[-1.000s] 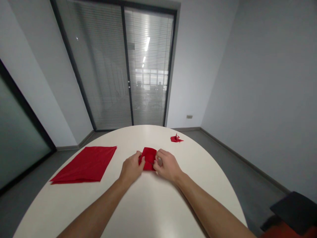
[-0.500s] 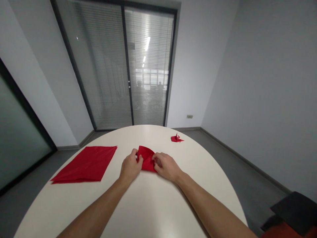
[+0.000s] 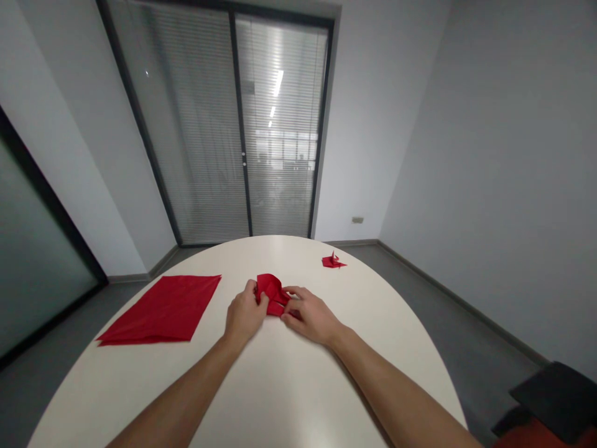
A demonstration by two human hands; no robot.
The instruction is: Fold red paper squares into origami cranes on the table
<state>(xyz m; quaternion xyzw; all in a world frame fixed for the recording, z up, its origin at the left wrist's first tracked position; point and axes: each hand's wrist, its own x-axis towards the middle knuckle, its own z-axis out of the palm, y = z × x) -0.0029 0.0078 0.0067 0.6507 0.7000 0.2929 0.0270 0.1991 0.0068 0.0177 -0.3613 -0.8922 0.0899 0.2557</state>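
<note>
Our left grip [image 3: 244,314] pinches the red paper [image 3: 269,284]; our right grip [image 3: 310,316] seems to pinch its four-o'clock edge.

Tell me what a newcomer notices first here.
Red on a white table: the small paper mid-picture, between the left grip and right grip. Then the large red sheet on the left. Last, the folded figure near the far right rim.

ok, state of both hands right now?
Left hand: closed, pinching the left side of the small red paper.
Right hand: fingers curled at the paper's right side; firmness of grip can't be told.
</note>
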